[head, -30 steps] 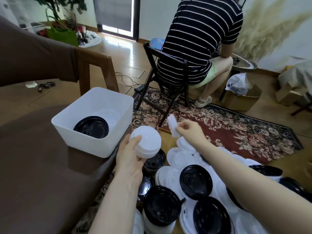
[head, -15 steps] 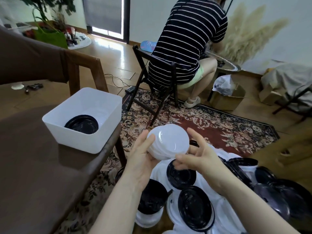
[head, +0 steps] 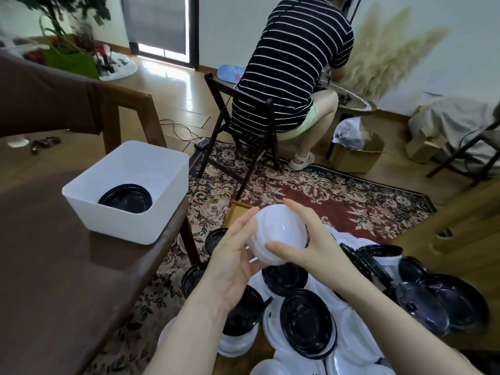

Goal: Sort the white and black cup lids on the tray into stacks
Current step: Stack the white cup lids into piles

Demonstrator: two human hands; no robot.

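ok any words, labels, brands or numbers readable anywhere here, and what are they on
"Rei": pale script letters on the blue and pink oval board behind the dark folding chair; the rest is hidden by the seated person's striped shirt, and the reading is uncertain.
Black plastic cup lids: embossed marks are too blurred to read.
White plastic cup lid stack held in both hands: no print visible.
White plastic bin: none.

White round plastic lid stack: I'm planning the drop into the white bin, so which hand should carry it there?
Left, probably. The left hand cups the white round plastic lid stack from the side nearer the white rectangular plastic bin; the right hand would cross over.
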